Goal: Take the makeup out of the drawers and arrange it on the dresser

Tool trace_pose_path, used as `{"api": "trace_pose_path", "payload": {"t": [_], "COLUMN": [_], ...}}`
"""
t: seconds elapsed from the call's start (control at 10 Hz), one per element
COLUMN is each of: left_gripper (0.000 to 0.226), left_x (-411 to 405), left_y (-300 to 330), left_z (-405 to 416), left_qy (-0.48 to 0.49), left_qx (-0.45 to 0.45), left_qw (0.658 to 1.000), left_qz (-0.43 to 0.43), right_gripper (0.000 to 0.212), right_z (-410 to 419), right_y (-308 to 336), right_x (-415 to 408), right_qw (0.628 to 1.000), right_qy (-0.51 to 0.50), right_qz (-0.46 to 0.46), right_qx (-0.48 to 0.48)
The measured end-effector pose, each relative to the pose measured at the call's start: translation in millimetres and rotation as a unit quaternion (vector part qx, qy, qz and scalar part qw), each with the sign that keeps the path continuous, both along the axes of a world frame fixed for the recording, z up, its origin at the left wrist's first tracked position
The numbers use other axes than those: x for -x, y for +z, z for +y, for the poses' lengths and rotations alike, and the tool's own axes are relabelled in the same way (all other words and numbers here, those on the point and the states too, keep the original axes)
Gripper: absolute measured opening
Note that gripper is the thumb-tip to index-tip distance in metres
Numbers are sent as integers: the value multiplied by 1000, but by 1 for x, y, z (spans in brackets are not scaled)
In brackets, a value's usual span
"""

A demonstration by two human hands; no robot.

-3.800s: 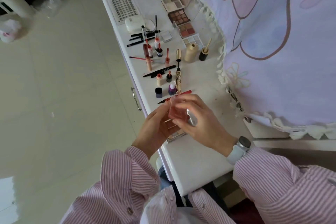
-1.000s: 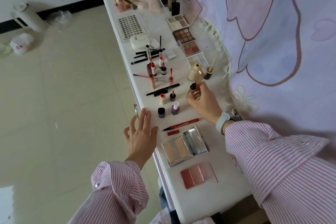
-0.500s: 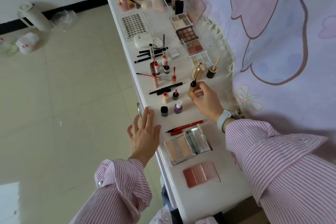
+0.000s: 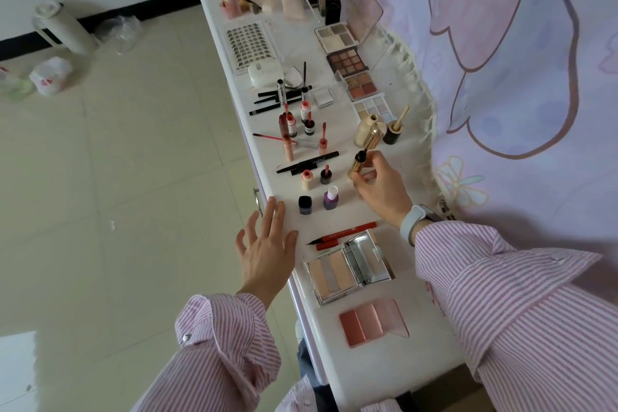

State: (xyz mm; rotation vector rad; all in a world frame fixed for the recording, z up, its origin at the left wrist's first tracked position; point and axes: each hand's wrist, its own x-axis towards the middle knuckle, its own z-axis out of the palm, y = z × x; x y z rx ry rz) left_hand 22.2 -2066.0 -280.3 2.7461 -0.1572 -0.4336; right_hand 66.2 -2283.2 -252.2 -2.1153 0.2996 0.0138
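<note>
The white dresser top (image 4: 374, 375) runs away from me, covered with makeup. My right hand (image 4: 379, 187) pinches a gold mascara tube (image 4: 357, 165) with a black end, tilted just above the surface. Behind it stand a cream bottle (image 4: 364, 126) and a black pot with a gold applicator (image 4: 394, 131). My left hand (image 4: 267, 249) hovers with spread fingers at the dresser's left edge, holding nothing. Near me lie an open silver contour compact (image 4: 346, 269), a pink blush palette (image 4: 371, 324) and a red liner pen (image 4: 341, 235).
Nail polishes (image 4: 330, 199), lip glosses (image 4: 289, 140) and black pencils (image 4: 307, 164) fill the middle. Eyeshadow palettes (image 4: 346, 61) line the right side by a pink curtain (image 4: 521, 84). A drawer handle (image 4: 256, 201) shows on the front. Bags (image 4: 50, 75) sit on the floor.
The pink palette I held in both hands now lies open on the near dresser. My right hand reached out, picked up the gold mascara tube, and has drawn it slightly toward me.
</note>
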Motion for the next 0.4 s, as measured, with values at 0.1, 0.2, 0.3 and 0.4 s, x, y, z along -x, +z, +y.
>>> {"api": "trace_pose_path", "payload": {"t": [0.1, 0.2, 0.3, 0.4], "left_gripper": [56, 56, 56, 56], "left_x": [0, 0, 0, 0], "left_y": [0, 1, 2, 2], "left_z": [0, 0, 1, 1], "left_qy": [0, -1, -2, -6], "left_qx": [4, 7, 2, 0], "left_qw": [1000, 1000, 1000, 1000], "left_qz": [-1, 1, 1, -5], "right_gripper": [27, 30, 36, 45], "right_z": [1, 2, 2, 0], "right_y": [0, 3, 3, 8], "right_x": [0, 0, 0, 4], "right_qw": [1000, 1000, 999, 999], "right_qy": [-7, -10, -16, -42], "right_qz": [7, 9, 21, 15], "right_qx": [-12, -13, -18, -26]}}
